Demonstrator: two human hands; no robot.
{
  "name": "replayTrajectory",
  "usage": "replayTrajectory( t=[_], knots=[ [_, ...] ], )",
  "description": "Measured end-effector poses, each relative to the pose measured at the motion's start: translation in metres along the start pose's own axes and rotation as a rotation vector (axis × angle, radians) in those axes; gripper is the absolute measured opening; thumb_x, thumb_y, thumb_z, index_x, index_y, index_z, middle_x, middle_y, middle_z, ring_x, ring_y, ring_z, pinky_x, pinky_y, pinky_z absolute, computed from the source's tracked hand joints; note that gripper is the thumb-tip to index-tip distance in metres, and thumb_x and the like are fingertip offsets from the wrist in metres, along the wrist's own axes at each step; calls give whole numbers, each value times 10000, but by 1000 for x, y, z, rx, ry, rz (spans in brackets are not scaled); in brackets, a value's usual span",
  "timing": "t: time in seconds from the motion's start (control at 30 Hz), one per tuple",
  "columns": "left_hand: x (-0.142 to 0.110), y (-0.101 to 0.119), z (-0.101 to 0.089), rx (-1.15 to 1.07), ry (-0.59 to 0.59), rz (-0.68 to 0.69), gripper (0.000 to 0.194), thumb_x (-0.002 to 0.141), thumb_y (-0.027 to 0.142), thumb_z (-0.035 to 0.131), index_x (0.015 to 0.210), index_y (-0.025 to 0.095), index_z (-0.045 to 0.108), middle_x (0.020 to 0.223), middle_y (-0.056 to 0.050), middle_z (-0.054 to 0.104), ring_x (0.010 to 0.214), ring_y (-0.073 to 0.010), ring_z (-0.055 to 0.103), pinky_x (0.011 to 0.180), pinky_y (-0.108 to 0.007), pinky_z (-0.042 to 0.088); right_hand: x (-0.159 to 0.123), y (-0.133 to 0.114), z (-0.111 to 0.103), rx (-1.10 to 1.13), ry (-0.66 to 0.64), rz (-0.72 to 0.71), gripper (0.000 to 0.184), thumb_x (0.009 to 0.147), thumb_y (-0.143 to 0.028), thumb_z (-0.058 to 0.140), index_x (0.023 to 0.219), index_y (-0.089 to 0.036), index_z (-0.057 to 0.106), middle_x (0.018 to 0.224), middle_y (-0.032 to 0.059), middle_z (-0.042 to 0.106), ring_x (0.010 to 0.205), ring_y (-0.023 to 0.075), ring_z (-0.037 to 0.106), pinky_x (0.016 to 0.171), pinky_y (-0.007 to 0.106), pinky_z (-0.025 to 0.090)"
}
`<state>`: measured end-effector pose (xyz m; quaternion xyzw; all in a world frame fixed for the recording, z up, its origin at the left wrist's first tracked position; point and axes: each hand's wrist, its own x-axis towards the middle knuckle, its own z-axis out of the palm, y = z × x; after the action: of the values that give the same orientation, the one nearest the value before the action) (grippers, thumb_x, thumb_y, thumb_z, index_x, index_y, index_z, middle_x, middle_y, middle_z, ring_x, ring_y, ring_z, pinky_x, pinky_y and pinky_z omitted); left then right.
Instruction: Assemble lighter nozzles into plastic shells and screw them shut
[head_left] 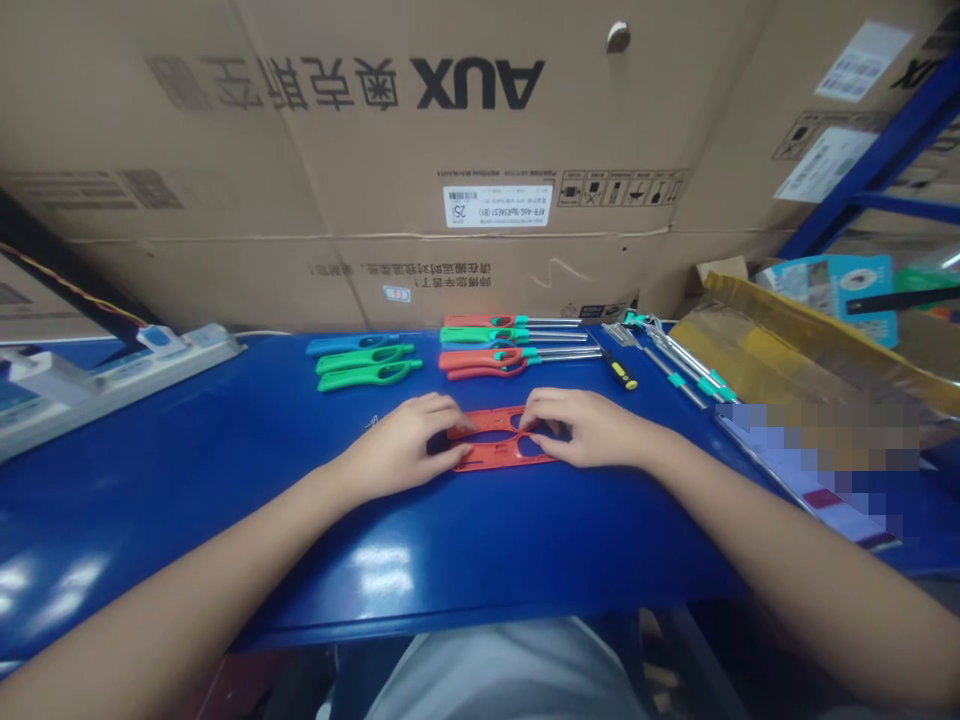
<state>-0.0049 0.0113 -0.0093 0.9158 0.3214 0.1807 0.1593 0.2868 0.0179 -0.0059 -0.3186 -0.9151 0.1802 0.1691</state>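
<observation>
Two red plastic handle shells [499,440] lie side by side on the blue table [480,540], right in front of me. My left hand [405,445] pinches their left end with curled fingers. My right hand [581,425] grips their right end the same way. Both hands rest on the table top.
Behind the hands lie a blue handle and green handles [367,365], assembled red and green lighters with metal tubes [510,345], a black-and-yellow screwdriver [619,368] and loose metal tubes [686,370]. A white power strip [112,375] sits left; cardboard boxes [465,150] wall the back.
</observation>
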Motion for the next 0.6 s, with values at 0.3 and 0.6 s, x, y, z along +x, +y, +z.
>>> replayTrajectory(
  t=[0.3,0.6],
  knots=[
    [1,4,-2,11,0,-4,206,960,235,547,1105,198,688,1039,-71,688,1007,-223,617,926,-376,511,1,-2,2,-2,-10,-1,127,900,-189,614,1007,-196,682,1047,54,671,787,144,599,682,266,458],
    [0,3,-2,35,-7,-9,207,959,250,546,1101,206,689,1045,-76,686,1012,-227,629,901,-368,525,-11,41,-36,-231,295,343,234,948,-347,554,1031,-198,715,1141,110,630,1001,231,623,878,361,505]
  ],
)
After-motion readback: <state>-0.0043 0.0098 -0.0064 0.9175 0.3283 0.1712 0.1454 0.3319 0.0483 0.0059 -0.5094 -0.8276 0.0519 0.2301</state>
